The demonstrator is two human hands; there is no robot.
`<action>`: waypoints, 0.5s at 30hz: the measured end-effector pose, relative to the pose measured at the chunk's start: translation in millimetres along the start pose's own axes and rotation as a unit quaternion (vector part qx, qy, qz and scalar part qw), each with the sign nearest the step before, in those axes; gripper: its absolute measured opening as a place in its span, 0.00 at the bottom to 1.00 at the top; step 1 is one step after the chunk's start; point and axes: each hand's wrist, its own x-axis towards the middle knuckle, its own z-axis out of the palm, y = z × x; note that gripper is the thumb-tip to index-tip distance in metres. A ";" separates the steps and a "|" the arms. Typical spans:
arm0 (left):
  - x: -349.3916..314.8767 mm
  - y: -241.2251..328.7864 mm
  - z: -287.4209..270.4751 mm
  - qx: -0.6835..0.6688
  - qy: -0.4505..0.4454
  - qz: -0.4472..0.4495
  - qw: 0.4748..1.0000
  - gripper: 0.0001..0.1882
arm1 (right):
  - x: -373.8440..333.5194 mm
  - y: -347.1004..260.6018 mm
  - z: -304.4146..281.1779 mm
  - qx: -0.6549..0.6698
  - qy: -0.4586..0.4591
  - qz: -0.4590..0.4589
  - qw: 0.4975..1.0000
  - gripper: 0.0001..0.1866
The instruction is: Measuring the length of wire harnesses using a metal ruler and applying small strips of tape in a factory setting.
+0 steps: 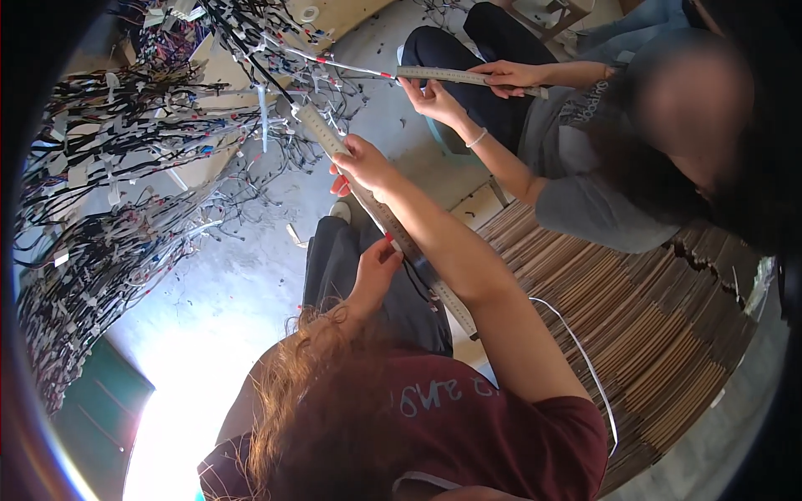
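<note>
My right hand is closed around the upper part of a long pale ruler, which slants down across my lap. Along the ruler runs a thin cable with red bands, its upper end leading to a black cable bundle. Lower down, my left hand pinches this cable near a red band, beside the ruler's edge. Across from me, another person's hands hold a second ruler level, with a white cable with red bands reaching its left end.
Thick masses of black and white wire harnesses hang on the left. A stack of flattened cardboard stands at the right, a white strap looping over it. A green panel shows at lower left beside strong glare.
</note>
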 end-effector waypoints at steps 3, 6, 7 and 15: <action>3.6 -6.7 -3.2 0.006 0.005 -0.007 1.000 0.09 | -1.3 -3.3 1.2 -0.007 0.002 0.017 1.000 0.08; 6.0 -9.4 -2.7 0.012 0.007 -0.011 1.000 0.10 | -1.8 -5.9 1.9 -0.014 0.004 0.025 1.000 0.08; 6.4 -8.7 -2.0 0.009 0.010 -0.012 1.000 0.10 | -1.1 -5.6 1.5 -0.015 0.003 0.026 1.000 0.08; 8.3 -3.4 -2.2 0.002 0.008 -0.021 1.000 0.10 | 3.7 -5.8 -0.5 -0.021 0.003 0.016 1.000 0.08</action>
